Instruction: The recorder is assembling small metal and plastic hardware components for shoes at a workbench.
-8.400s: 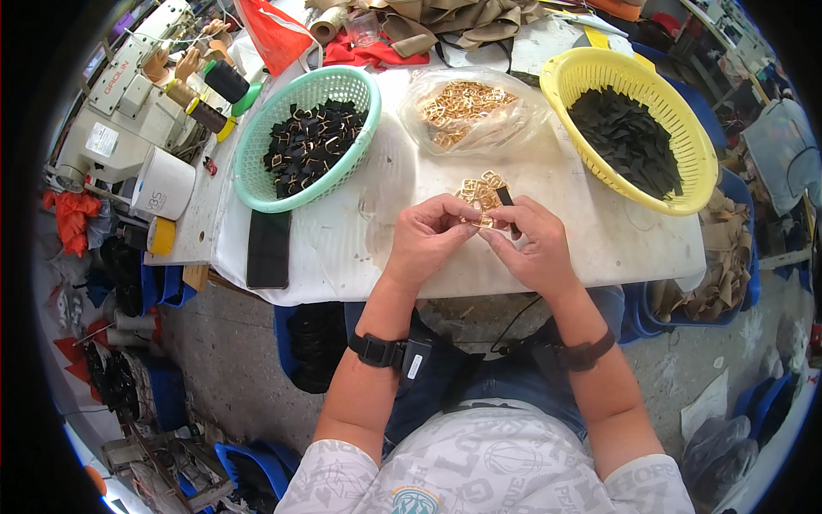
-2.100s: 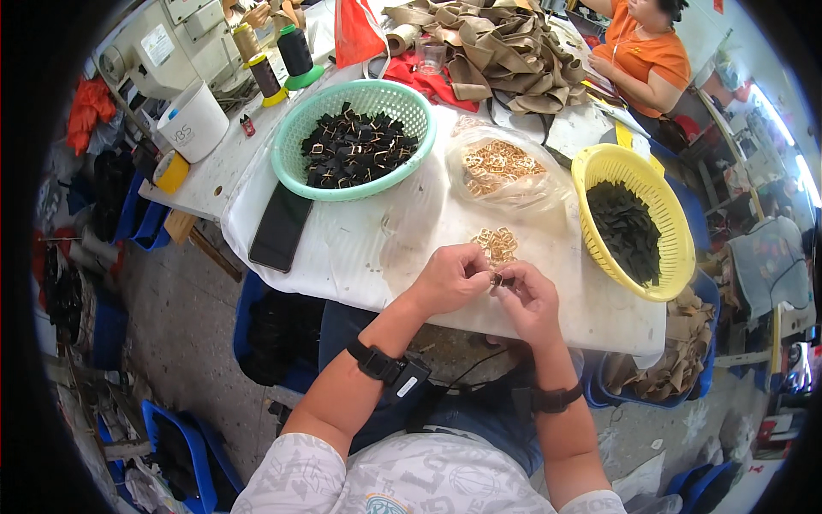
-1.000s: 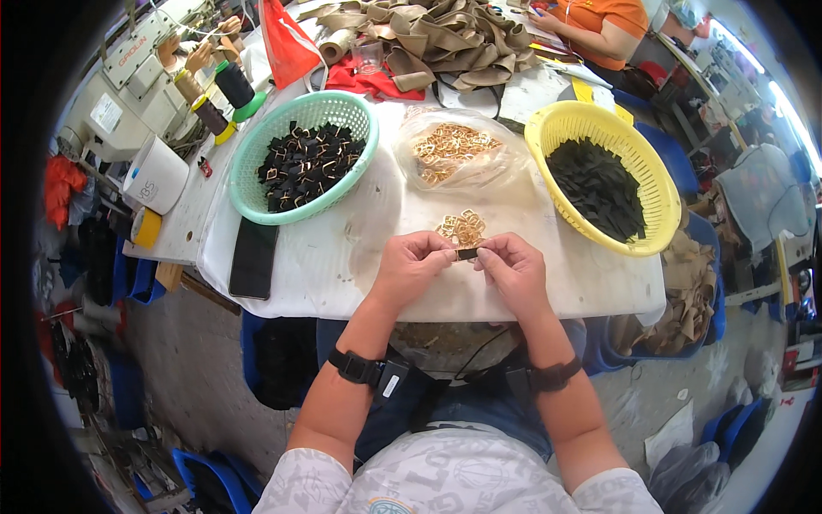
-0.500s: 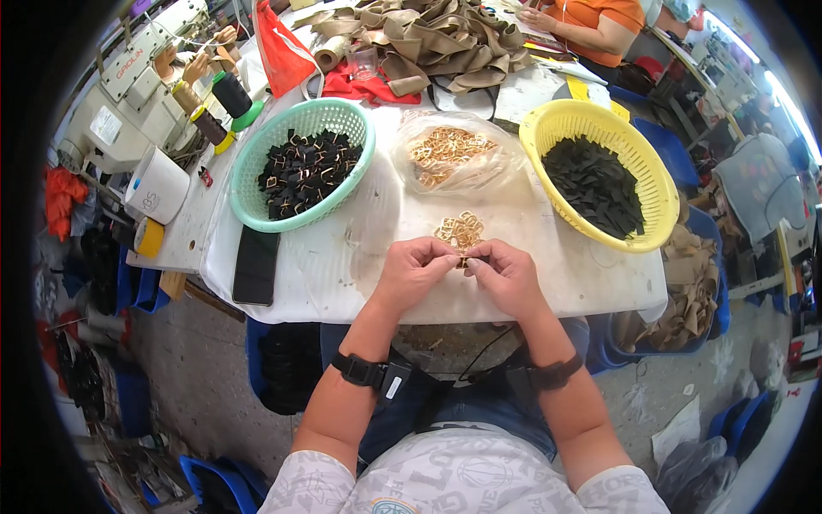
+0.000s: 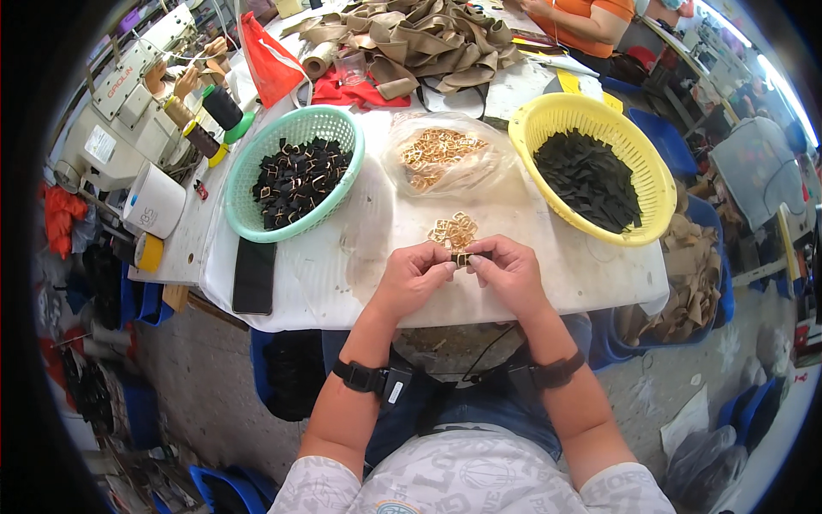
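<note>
My left hand (image 5: 416, 276) and my right hand (image 5: 511, 274) meet above the table's near part, both closed in a pinch. Between their fingertips is a short black fabric strip (image 5: 471, 258) with a gold metal ring on it, partly hidden by the fingers. Just beyond my hands lies a small heap of gold rings (image 5: 452, 230). A clear plastic bag (image 5: 498, 163) holding many more gold rings sits farther back. The yellow basket (image 5: 659, 176) on the right holds black strips, while the mint-green basket (image 5: 235, 184) on the left has black strips fitted with gold rings.
A dark phone (image 5: 253, 278) lies by the table's left edge. Sewing thread cones (image 5: 224, 110) and a sewing machine (image 5: 128, 94) stand at the left. Brown fabric strips (image 5: 428, 43) are piled at the back. Across the table sits a person in an orange top (image 5: 591, 21).
The black strip with its gold ring now shows more plainly between my fingertips, which have drawn slightly apart. The view has shifted a little.
</note>
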### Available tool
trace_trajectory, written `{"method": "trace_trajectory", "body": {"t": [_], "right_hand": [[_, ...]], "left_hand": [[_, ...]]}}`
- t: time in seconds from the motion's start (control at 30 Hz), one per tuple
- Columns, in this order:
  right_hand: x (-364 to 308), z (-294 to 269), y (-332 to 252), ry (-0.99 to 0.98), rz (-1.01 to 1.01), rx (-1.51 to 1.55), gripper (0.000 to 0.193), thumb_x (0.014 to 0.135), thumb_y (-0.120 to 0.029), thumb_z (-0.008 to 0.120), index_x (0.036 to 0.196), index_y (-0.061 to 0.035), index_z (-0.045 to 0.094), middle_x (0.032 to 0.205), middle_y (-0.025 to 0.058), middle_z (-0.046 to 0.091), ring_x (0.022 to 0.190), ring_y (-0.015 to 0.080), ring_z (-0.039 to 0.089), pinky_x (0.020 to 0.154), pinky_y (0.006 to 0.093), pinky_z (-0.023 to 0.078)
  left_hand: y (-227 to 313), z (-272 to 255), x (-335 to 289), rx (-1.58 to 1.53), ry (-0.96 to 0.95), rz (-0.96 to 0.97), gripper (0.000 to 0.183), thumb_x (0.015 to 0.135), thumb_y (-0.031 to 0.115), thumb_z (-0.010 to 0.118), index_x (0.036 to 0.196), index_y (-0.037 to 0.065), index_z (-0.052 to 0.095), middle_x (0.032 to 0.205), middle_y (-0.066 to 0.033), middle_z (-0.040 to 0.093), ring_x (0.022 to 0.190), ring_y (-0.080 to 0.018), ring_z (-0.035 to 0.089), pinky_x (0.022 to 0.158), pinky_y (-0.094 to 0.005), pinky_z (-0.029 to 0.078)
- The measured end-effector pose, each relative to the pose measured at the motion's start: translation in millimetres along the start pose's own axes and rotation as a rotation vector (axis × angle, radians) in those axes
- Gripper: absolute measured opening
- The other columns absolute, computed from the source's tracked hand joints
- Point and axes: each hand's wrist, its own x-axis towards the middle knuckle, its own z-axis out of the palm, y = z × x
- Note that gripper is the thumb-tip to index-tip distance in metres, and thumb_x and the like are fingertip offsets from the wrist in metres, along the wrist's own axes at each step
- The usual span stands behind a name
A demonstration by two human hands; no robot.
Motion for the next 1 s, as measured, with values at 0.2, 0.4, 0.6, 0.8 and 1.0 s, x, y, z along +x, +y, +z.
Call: {"method": "trace_trajectory", "body": {"t": [0.2, 0.4, 0.6, 0.8, 1.0], "right_hand": [[-1, 0, 3, -0.01, 0.0, -0.028, 0.015, 0.086, 0.002, 0.062, 0.1, 0.0003, 0.065, 0.082, 0.0034, 0.066, 0.067, 0.0042, 0.057, 0.057, 0.0181, 0.045], [-3, 6, -3, -0.058, -0.008, -0.086, 0.014, 0.086, 0.004, 0.06, 0.099, 0.0011, 0.066, 0.084, 0.0042, 0.066, 0.068, 0.006, 0.058, 0.06, 0.019, 0.047], [-1, 3, 1, -0.068, 0.016, -0.013, 0.017, 0.089, 0.004, 0.052, 0.103, 0.0038, 0.063, 0.086, 0.0069, 0.065, 0.067, 0.0096, 0.059, 0.061, 0.0224, 0.049], [2, 2, 4, -0.122, 0.016, 0.1, 0.019, 0.09, 0.006, 0.048, 0.106, 0.004, 0.057, 0.092, 0.0084, 0.063, 0.076, 0.0114, 0.061, 0.062, 0.0245, 0.052], [2, 2, 4, -0.127, 0.009, 0.126, 0.019, 0.09, 0.006, 0.047, 0.107, 0.003, 0.054, 0.096, 0.0089, 0.062, 0.081, 0.0129, 0.062, 0.063, 0.0255, 0.052]], "left_hand": [[0, 0, 0, -0.039, -0.002, 0.001, 0.008, 0.088, 0.006, 0.061, 0.088, -0.001, 0.065, 0.076, 0.0007, 0.062, 0.068, -0.0045, 0.054, 0.063, -0.0198, 0.044], [1, 4, 1, -0.06, 0.026, 0.002, 0.006, 0.087, 0.005, 0.062, 0.088, -0.001, 0.064, 0.077, -0.0006, 0.064, 0.067, -0.0045, 0.055, 0.061, -0.0196, 0.044], [0, 4, 3, -0.087, 0.112, -0.023, 0.006, 0.085, 0.005, 0.065, 0.086, -0.001, 0.062, 0.077, -0.0018, 0.064, 0.063, -0.0043, 0.056, 0.056, -0.0185, 0.045], [-9, 2, 5, -0.108, 0.111, 0.016, 0.006, 0.086, 0.004, 0.064, 0.088, -0.001, 0.061, 0.081, -0.005, 0.067, 0.065, -0.0051, 0.058, 0.057, -0.0188, 0.046], [2, 5, 2, -0.121, 0.058, -0.006, 0.01, 0.087, 0.001, 0.064, 0.096, -0.001, 0.064, 0.088, -0.0043, 0.067, 0.079, -0.0098, 0.065, 0.064, -0.0197, 0.048]]}}
